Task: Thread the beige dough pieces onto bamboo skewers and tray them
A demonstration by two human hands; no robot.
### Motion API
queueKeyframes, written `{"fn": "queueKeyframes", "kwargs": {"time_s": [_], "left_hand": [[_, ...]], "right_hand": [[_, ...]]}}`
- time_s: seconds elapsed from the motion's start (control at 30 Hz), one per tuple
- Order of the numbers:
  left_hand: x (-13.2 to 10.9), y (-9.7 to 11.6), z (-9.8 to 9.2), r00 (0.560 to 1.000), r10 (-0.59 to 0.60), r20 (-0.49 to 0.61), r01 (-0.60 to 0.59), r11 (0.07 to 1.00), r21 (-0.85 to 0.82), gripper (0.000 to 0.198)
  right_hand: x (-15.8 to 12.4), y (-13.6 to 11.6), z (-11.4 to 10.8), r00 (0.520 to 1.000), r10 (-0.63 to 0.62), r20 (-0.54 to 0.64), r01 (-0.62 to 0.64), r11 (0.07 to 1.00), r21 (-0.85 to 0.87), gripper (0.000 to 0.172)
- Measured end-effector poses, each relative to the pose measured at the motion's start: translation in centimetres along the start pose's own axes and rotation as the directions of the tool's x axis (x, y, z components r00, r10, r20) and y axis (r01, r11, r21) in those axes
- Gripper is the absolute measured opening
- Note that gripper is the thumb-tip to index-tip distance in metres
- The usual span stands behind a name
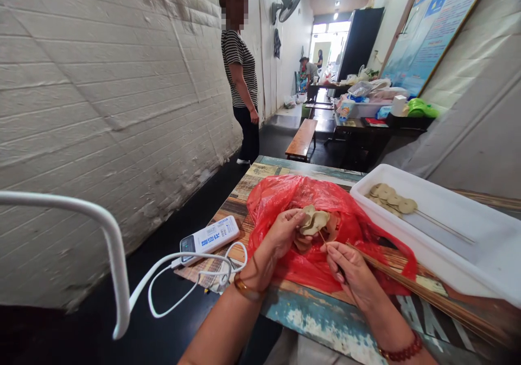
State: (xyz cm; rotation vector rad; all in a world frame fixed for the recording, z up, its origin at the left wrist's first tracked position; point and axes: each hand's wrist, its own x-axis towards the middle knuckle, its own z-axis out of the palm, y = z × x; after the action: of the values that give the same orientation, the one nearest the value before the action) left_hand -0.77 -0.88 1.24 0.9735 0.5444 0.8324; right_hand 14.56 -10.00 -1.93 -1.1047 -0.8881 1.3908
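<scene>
"slices (314, 222) first: where were they?"

"up in the left hand (283, 233), pinched between thumb and fingers, just over the open red bag (293, 188). more slices (332, 222) lay inside it."

"and the right hand (348, 267)?"

"it gripped a thin stick (322, 238) in its fingertips, the tip up against the slices. whether it had pierced them, i couldn't tell."

"what stood around?"

"a white tray (459, 205) to the right of the bag, with skewered slices (393, 199) in it. a bundle of sticks (427, 293) lay near the right hand on the tabletop (301, 310), and a power bank (215, 237) lay left of the bag."
</scene>
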Motion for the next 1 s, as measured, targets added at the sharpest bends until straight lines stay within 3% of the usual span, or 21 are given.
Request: {"fn": "queueKeyframes", "kwargs": {"time_s": [0.2, 0.47, 0.6, 0.8, 1.0], "left_hand": [[-0.29, -0.12, 0.36, 0.999, 0.016, 0.051, -0.019, 0.998, 0.056, 0.047], [0.42, -0.55, 0.58, 0.958, 0.231, -0.167, -0.214, 0.97, 0.116, 0.051], [0.49, -0.39, 0.48, 0.971, 0.172, -0.168, -0.168, 0.985, 0.038, 0.05], [-0.12, 0.01, 0.41, 0.999, -0.049, 0.007, 0.049, 0.997, -0.061, 0.039], [-0.02, -0.76, 0.22, 0.978, 0.103, -0.183, -0.094, 0.994, 0.061, 0.035]], "right_hand": [[0.16, -0.03, 0.03, 0.999, 0.032, 0.014, -0.033, 0.992, 0.118, 0.029], [0.28, 0.19, 0.09, 1.0, 0.009, 0.015, -0.01, 0.996, 0.088, 0.028], [0.36, 0.37, -0.01, 1.0, -0.025, 0.0, 0.025, 1.0, 0.016, 0.03], [0.37, 0.25, 0.07, 1.0, 0.009, 0.01, -0.01, 0.997, 0.072, 0.029], [0.21, 0.11, 0.15, 0.999, 0.04, 0.01, -0.041, 0.996, 0.079, 0.03]]}}
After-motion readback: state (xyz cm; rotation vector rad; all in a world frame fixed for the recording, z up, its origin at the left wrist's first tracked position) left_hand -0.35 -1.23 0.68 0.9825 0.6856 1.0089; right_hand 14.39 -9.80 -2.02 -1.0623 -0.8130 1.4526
